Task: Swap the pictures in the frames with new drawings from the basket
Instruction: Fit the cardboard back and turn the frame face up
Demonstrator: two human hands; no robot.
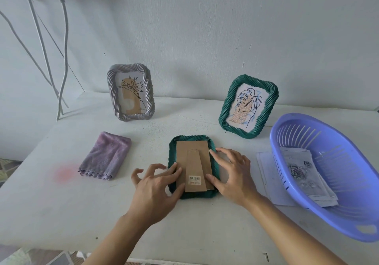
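Left hand (155,184) and right hand (231,174) open, touching side edges of the face-down frame (194,153); its long axis runs away from bench (194,223) front edge.

Face-down frame front and centre, everything else ringed around it.

Right, the face-down frame (192,156) lies flat on the tabletop (61,203), near the front, with the left hand (155,184) on its left edge and the right hand (231,174) on its right edge. Off to its left lies the cloth (105,156). Behind that, the left standing frame (131,92) is upright close to the wall (205,28). The right standing frame (248,106) stands behind and to the right. Far right sits the basket (346,147), drawings (303,172) stacked inside it, and loose paper (268,174) lies between basket and right hand, running under the basket's edge. Cables (61,59) hang down the wall at far left.
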